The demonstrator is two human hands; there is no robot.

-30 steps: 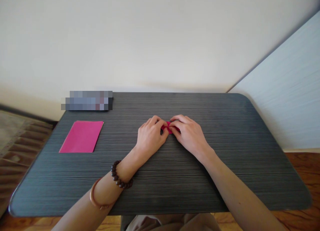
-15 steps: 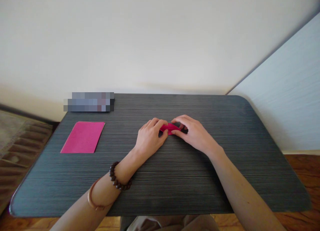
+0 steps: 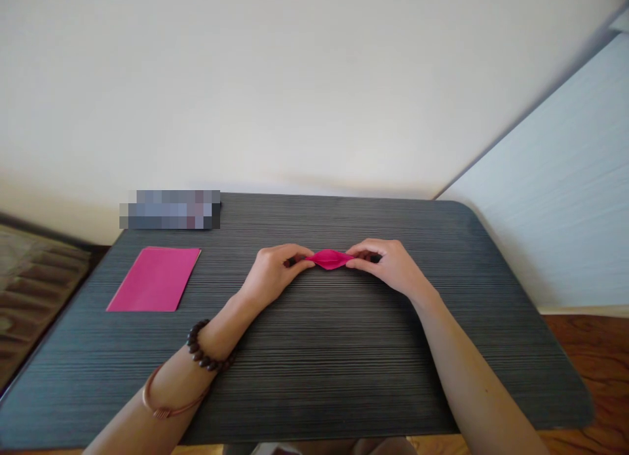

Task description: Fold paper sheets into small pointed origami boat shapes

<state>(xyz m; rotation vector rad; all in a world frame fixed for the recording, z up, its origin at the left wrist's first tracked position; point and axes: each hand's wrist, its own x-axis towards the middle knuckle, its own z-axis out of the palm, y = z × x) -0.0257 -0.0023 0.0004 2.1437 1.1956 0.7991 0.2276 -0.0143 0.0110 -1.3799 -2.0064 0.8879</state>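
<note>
At or just above dark grey, finely striped surface (image 3: 314,350): small folded magenta paper piece (image 3: 330,259), pointed at both ends, bulging at the middle; contact with surface impossible to tell. Pinched narrowly at left end by thumb and fingertips of left hand (image 3: 275,268); likewise at right end by right hand (image 3: 390,261). Well left of folded piece, lying flat: square magenta paper sheets (image 3: 154,279), more than one edge showing. Farther back and left of it: pixelated grey-blue object (image 3: 170,210), unidentifiable. Nearer and left: brown beaded bracelet (image 3: 204,362), thin copper-coloured bangle (image 3: 162,413).
</note>
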